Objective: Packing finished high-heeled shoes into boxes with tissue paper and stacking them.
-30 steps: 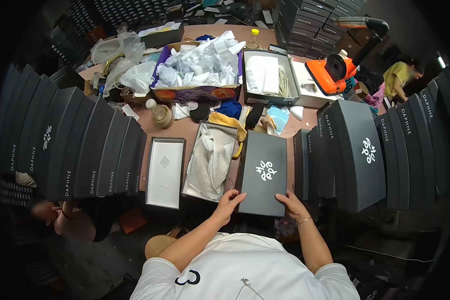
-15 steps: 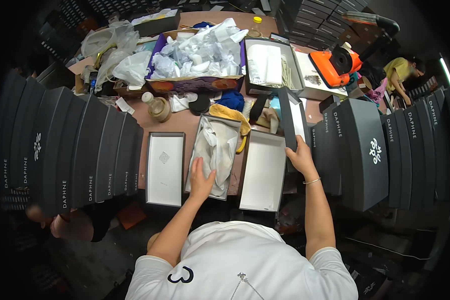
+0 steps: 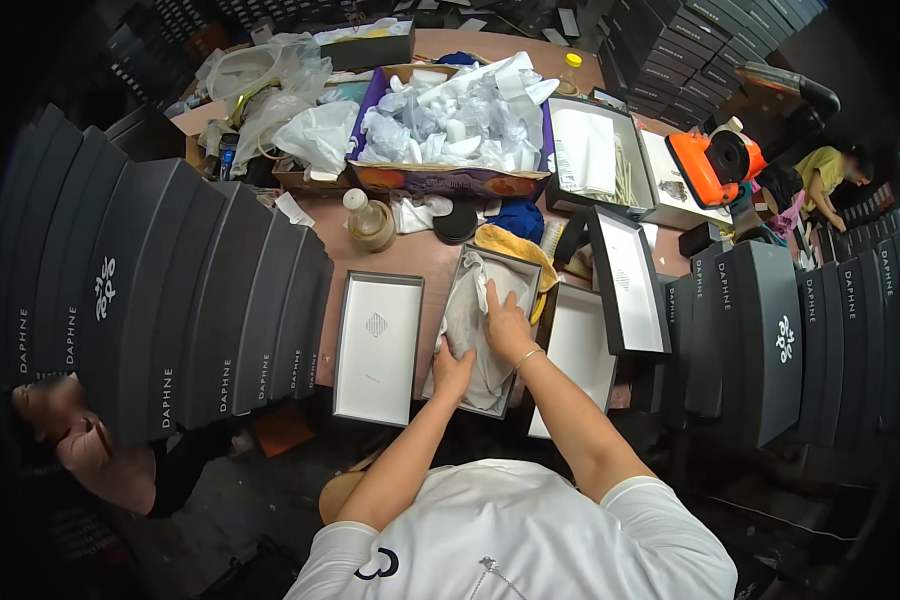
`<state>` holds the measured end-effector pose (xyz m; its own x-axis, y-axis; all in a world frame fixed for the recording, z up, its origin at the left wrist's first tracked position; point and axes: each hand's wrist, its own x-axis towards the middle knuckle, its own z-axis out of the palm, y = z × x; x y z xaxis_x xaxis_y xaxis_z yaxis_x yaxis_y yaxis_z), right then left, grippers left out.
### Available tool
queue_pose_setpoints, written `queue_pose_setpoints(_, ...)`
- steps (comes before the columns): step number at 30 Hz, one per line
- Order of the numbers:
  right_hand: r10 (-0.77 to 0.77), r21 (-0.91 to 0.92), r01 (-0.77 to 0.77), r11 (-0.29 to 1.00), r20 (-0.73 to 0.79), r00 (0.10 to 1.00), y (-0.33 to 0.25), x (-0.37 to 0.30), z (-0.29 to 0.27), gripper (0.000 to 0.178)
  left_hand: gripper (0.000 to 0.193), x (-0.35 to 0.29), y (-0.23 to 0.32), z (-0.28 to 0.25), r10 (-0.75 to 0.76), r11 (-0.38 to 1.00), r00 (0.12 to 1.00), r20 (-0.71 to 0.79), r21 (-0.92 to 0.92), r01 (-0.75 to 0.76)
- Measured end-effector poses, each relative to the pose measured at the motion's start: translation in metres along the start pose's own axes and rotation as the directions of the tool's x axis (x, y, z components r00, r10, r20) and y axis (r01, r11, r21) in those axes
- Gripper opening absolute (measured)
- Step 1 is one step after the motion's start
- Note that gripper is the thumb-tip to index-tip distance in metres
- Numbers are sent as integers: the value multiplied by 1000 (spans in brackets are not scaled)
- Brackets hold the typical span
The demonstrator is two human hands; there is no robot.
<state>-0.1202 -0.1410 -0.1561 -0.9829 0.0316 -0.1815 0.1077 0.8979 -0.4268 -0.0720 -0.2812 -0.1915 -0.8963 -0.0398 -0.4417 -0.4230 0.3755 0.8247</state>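
A dark-edged shoebox [image 3: 517, 385] stands in the middle of the table, slightly turned. In it lies crumpled white tissue paper [image 3: 460, 305]; whatever it wraps is hidden. My left hand [image 3: 453, 373] is closed on the paper along its near left side, thumb on top. Pressed onto the paper to the right, my right hand [image 3: 508, 328] has its fingers apart. Left of the shoebox is a shallow box part with a white inside [image 3: 377, 365]. Right of it a white-lined box [image 3: 580, 345] lies partly under my right forearm, with a tilted lid [image 3: 632, 280] across its far right corner.
Tall rows of dark shoeboxes flank me at left [image 3: 185, 290] and right [image 3: 760, 340]. Farther back are a purple carton [image 3: 450, 182] of crumpled plastic, a glass bottle [image 3: 370, 222], a yellow cloth [image 3: 510, 240] and an orange device [image 3: 710, 165]. Other people sit at both sides.
My right hand has let go of the lid, now tilted over the right-hand box, and has come to the tissue paper. My left hand stays at the paper. The whole view has shifted.
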Motion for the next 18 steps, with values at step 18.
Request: queue_pose_setpoints(18,44,-5,-44,999,-58,997,75,-138,-126,53,52,-109,53,47,127,991,563,817,-81,-107)
